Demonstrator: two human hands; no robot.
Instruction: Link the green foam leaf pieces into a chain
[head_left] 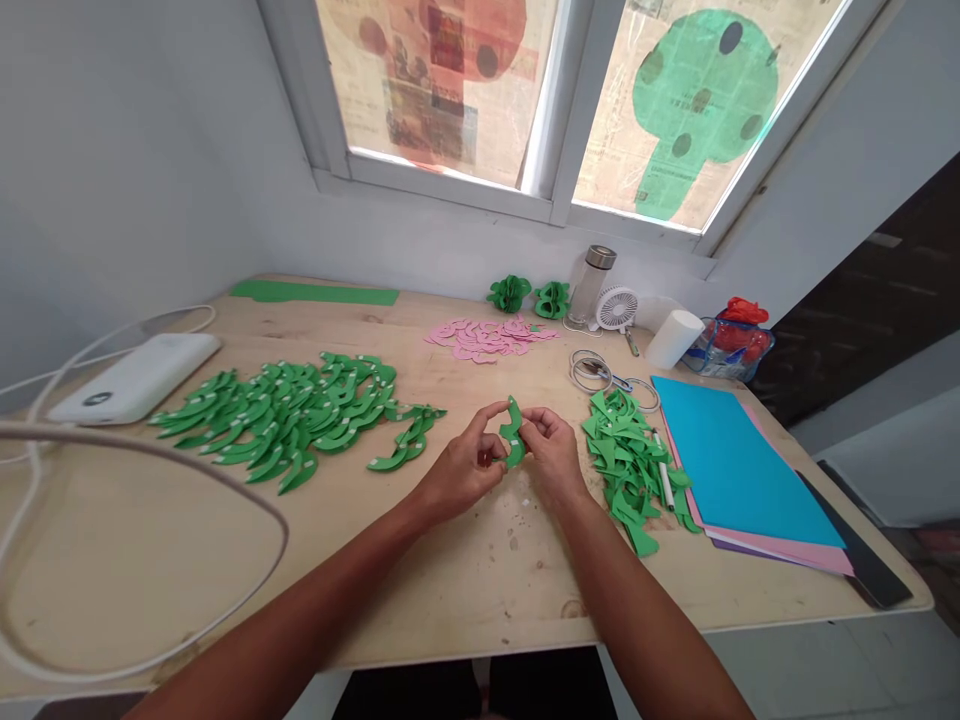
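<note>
Looping in close at eight o'clock, a pale cable (75, 434) sweeps over the near left of the table (450, 600), and straight to the grip we go! Dead centre, both hands are on one curvy green paper piece (513, 432), held upright just above the wood: the left hand (466, 466) pinches its left edge, the right hand (553, 446) has thumb and fingers pressed on its right edge.

Out to nine o'clock, just beside the left hand, lies a small green cluster (409, 438); beyond it sprawls a big green pile (281, 410), dotted with white patches. Over at three, green scraps (622, 460) are heaped with a white pen (665, 475) across them, and past those, stacked sheets (750, 470), blue on top.

Up to twelve o'clock: pink cut-outs (484, 340), with two green paper ornaments (510, 293) behind. One o'clock brings a bottle (589, 290) and small fan (617, 309); two o'clock, a white roll (675, 340). And at ten, a power bank (139, 378)!
</note>
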